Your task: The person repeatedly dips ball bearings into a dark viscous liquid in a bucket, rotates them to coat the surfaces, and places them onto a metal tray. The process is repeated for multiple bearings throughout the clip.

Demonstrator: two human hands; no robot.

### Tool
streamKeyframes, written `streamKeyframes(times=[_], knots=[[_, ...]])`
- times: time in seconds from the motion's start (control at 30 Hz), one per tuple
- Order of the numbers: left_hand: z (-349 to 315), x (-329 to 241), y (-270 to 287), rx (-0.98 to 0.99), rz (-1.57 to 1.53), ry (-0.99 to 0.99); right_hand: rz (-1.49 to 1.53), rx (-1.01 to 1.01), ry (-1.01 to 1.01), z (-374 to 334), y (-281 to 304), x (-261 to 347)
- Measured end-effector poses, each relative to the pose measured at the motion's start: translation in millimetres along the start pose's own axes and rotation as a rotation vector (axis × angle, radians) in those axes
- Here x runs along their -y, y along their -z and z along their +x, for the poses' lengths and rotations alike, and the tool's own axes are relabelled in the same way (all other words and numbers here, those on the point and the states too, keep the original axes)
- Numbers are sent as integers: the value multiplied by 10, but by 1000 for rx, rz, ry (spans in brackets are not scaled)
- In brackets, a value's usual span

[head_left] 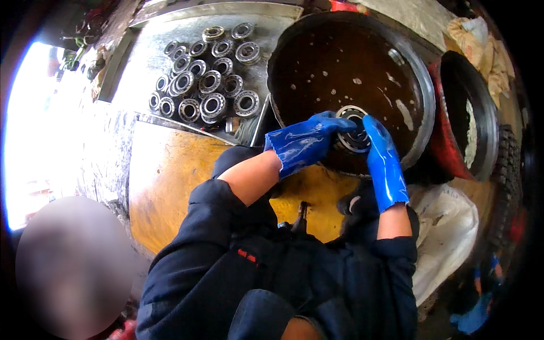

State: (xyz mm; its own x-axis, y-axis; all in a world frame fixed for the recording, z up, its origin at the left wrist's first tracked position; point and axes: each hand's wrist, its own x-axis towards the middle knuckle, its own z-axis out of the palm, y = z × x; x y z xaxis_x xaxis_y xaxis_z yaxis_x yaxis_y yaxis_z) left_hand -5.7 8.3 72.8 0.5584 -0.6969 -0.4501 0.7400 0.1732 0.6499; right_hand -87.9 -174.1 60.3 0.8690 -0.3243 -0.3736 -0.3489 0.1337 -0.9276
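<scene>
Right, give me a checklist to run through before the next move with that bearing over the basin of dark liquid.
1. Both hands on the part: ok. The blue-gloved left hand and blue-gloved right hand both grip the round steel bearing.
2. Bearing over the liquid: ok. It sits above the wide round metal basin of dark brown liquid.
3. Gloves whole: cannot tell; wet and glossy, no tear visible.
4. Room on the metal tray: ok. The pile of steel bearings leaves bare tray on the left.
5. Bearing clean: cannot tell; the fingers cover part of it.
</scene>
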Motion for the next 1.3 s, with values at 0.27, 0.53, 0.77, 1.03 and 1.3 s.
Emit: streamKeyframes(times=[0.27, 0.53, 0.77, 1.03, 1.3], knots=[[-689, -835, 669, -229, 655, -380, 46, -25, -67, 61, 92, 82], [-914, -1336, 2161, -284, 133, -476, -46, 121, -20, 288, -38, -320], [-318, -861, 739, -210, 319, -650, 23, 39, -164, 414, 336, -340], [-97, -917, 607, -295, 405, -672, -101, -147, -39, 1011, 899, -110], [-102, -1251, 514, -579, 385, -731, -386, -227, -153, 2110, 1045, -350]])
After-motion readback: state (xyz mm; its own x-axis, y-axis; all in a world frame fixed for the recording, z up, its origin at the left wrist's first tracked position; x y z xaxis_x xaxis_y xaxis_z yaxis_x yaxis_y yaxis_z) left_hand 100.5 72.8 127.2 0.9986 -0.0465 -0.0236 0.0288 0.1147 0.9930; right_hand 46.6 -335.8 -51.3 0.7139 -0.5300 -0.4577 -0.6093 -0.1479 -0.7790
